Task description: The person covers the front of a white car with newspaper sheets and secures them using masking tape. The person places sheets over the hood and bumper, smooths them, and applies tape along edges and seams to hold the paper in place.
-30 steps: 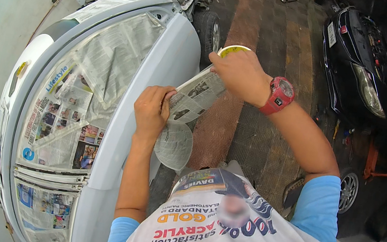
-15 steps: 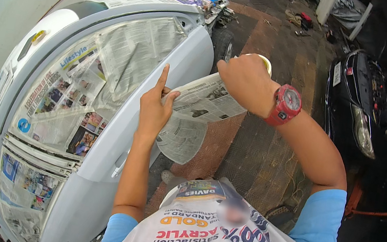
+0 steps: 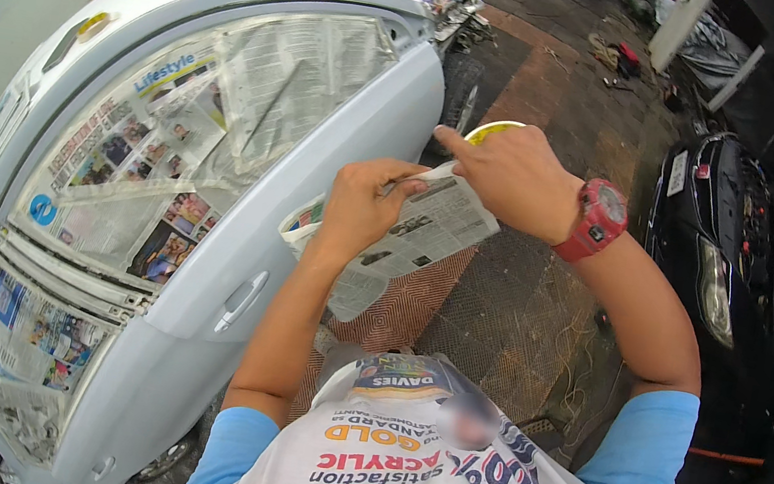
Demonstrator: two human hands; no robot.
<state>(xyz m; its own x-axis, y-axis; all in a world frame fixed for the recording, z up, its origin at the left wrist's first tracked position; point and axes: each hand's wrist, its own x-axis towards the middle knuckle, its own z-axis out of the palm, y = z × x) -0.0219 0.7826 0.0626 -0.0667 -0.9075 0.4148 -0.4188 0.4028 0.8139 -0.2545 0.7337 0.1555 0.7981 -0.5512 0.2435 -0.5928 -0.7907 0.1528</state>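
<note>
Two hands on folded printed newspaper sheet (image 3: 409,230): left hand (image 3: 362,208) fingers clamped on its top edge, right hand (image 3: 514,176) at 1 o'clock gripping yellow tape roll (image 3: 488,131); pale car door (image 3: 314,190) at 9 o'clock.

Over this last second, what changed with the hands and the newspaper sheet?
The left hand went from an extended forefinger to a pinch on the newspaper sheet, near the right hand. The right hand keeps the tape roll and has drawn nearer the left. The grey car stays masked with newspaper.
</note>
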